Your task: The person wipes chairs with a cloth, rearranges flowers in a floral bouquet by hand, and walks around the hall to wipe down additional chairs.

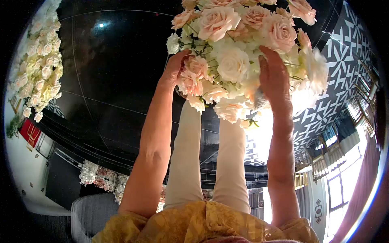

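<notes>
- Far left: pale roses [40, 60] hang in a tall mass, well apart from both hands. A lower cluster [99, 176] of white and pink blooms sits behind, away from the work.
- Next: a dark, glossy floor [113, 81] with thin lines across it.
- Left hand [177, 67]: at the left edge of the bunch, thumb side toward the petals, fingers curled in among the pink roses. The tips are hidden, so I cannot tell whether it grips a stem or only touches.
- Middle: the shirt [202, 222] at the bottom, the trousers [231, 162] above it, partly covered by the bunch.
- The bunch [233, 62] of pink and white flowers lies straight ahead, between the hands and spreading beyond their fingertips. It looks roughly round; the top edge cuts it off, so no long axis can be told. What bears it is hidden.
- Right hand [275, 73]: over the right part of the bunch, fingers close together and pointing inward. It overlaps the blooms farther in than the left hand does; I cannot tell if it holds one.
- Right: patterned floor [340, 60], then a bright window [340, 194] and a curtain [368, 174].
</notes>
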The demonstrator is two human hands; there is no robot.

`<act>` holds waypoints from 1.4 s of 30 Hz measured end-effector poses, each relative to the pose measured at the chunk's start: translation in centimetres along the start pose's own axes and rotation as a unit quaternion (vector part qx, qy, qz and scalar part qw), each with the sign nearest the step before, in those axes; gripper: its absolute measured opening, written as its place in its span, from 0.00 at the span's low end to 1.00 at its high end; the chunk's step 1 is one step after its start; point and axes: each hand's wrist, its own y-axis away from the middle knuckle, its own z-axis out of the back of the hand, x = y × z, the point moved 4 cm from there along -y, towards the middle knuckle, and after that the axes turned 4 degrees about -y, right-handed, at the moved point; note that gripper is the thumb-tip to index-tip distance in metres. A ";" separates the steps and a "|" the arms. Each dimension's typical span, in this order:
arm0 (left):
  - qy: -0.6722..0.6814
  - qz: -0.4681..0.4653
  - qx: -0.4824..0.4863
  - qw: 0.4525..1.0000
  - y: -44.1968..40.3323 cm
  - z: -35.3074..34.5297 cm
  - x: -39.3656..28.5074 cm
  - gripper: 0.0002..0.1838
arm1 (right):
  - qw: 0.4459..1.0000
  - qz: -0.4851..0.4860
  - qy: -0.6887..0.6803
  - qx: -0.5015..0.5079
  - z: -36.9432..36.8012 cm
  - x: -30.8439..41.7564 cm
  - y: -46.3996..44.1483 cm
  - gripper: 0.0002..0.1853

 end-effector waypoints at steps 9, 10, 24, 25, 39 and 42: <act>-0.653 -0.161 0.034 0.739 -3.4 -4.9 -1.5 0.20 | 0.994 -0.039 -0.088 -0.047 -0.1 -0.3 4.0 0.16; -0.636 -0.230 0.021 0.736 -3.9 -5.3 -1.3 0.21 | 0.972 -0.159 -0.163 -0.049 0.0 -2.5 5.0 0.14; -0.341 -0.217 0.165 0.900 -5.9 -7.6 1.9 0.21 | 0.848 -0.222 -0.481 -0.013 -4.7 -8.6 1.1 0.22; -0.319 -0.207 0.167 0.910 -5.8 -7.8 2.1 0.21 | 0.803 -0.247 -0.543 -0.011 -5.3 -10.0 1.5 0.23; -0.074 -0.132 0.057 0.987 7.7 -8.2 0.6 0.20 | 0.817 -0.187 -0.545 -0.028 1.7 -4.3 8.4 0.23; -0.184 -0.211 0.003 0.960 17.2 -10.0 -7.3 0.18 | 0.739 -0.238 -0.621 -0.113 4.9 0.4 9.7 0.24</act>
